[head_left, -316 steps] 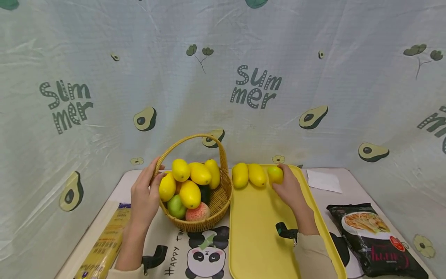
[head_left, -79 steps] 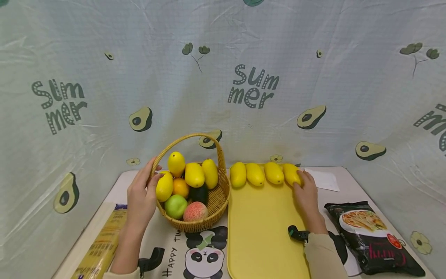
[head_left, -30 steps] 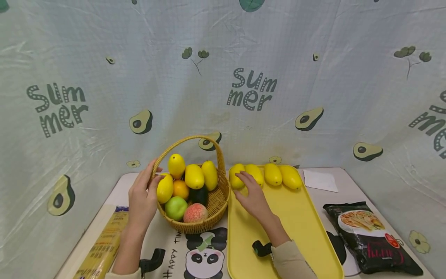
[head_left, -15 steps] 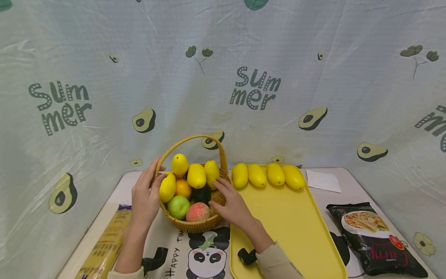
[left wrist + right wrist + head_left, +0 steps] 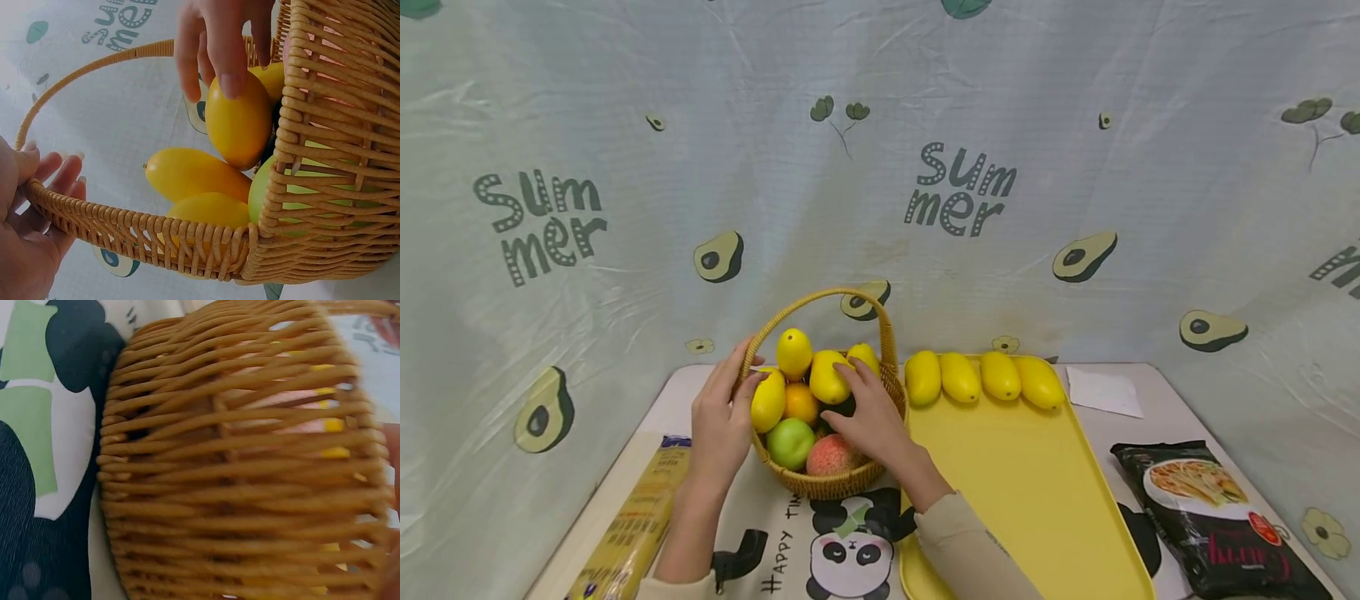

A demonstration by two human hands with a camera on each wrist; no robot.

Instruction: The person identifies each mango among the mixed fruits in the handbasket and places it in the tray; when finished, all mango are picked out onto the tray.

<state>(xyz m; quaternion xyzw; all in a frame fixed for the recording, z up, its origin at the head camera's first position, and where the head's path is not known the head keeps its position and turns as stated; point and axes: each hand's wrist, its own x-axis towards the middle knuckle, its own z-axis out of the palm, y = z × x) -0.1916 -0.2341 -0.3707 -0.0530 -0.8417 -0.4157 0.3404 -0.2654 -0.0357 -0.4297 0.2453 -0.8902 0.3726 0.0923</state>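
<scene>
My left hand (image 5: 721, 417) holds the handle of a woven wicker basket (image 5: 831, 485); in the left wrist view its fingers (image 5: 62, 178) bend round the handle (image 5: 125, 220). Inside lie several yellow mangoes, an orange (image 5: 801, 403), a green apple (image 5: 791, 444), a peach (image 5: 832, 456) and something dark, mostly hidden. Over the basket, my right hand (image 5: 874, 418) has its fingers spread at one mango (image 5: 827, 379). From the left wrist, a fingertip touches that mango (image 5: 240, 128), with no firm grip showing. The right wrist view is filled by the basket's side (image 5: 237, 487).
A yellow tray (image 5: 1015, 483) right of the basket bears a row of mangoes (image 5: 961, 379) along its far edge. Farther right are a black food packet (image 5: 1210, 517) and white paper (image 5: 1105, 392). A long yellow packet (image 5: 636, 525) lies at left.
Since 10.5 seconds ago, the tray's mango row has grown to the right. In the last second my right hand has moved left from the tray to the basket. The left hand stays at the handle.
</scene>
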